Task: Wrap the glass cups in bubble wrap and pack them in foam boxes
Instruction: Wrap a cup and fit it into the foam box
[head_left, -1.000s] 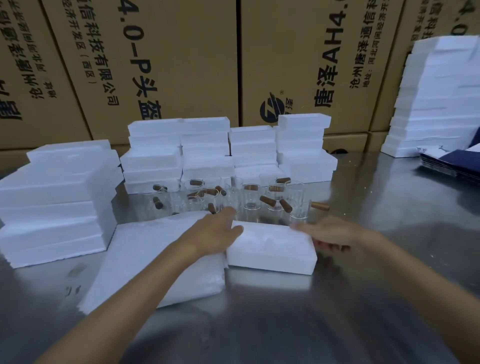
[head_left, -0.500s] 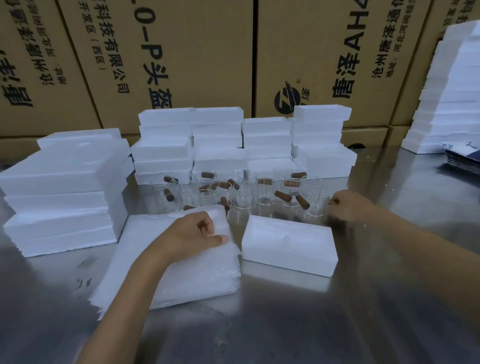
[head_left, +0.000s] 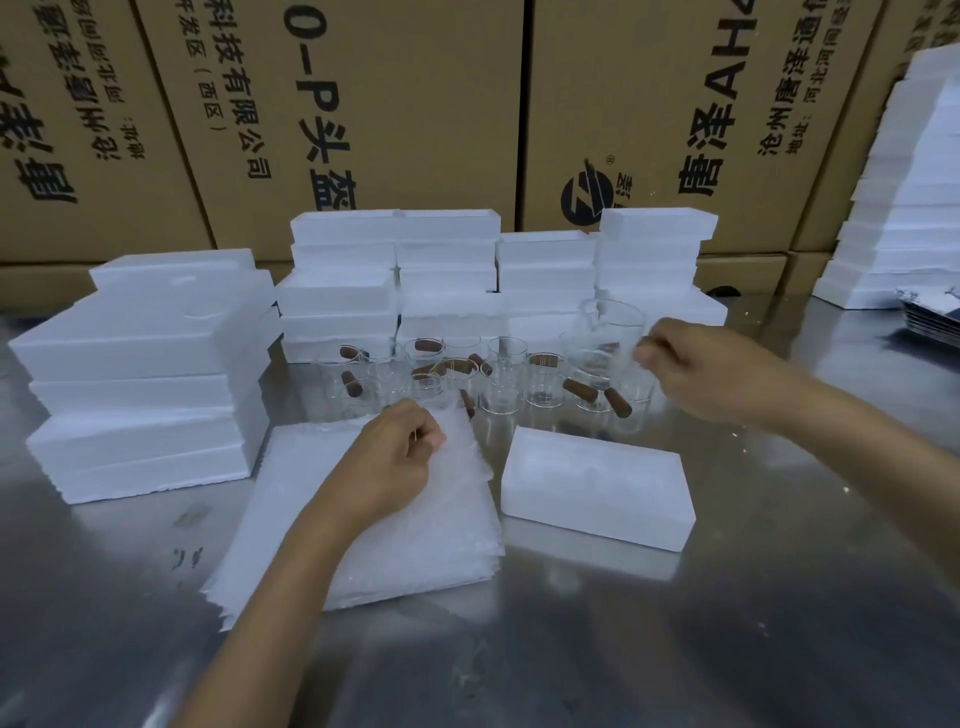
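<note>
Cardboard cartons (head_left: 415, 114) printed with Chinese lettering wall off the far edge of a shiny metal desk (head_left: 675, 649). Tall piles of white foam boxes (head_left: 140, 374) stand at the desk's left edge, lower stacks of foam boxes (head_left: 447, 270) line the far edge in the middle, and another foam pile (head_left: 904, 208) rises at the far right corner, with dark printed sheets (head_left: 930, 322) lying just beside it.

Toward the near middle of the desk lies a stack of bubble wrap sheets (head_left: 415, 530), and just to its right, apart from it, sits a single closed foam box (head_left: 597, 488). Between these and the far stacks stands a cluster of clear glass cups (head_left: 498, 384) with brown wooden handles, most of them upright.

One glass cup (head_left: 608, 338) is raised above the cluster at its right end; the right hand (head_left: 696, 369) grips it by the handle, fingers curled round it, so the handle itself is mostly hidden. The left hand (head_left: 389, 457) rests on the far end of the bubble wrap stack, its fingers curled and pinching the top sheet at its far right corner, which is lifted off the stack.
</note>
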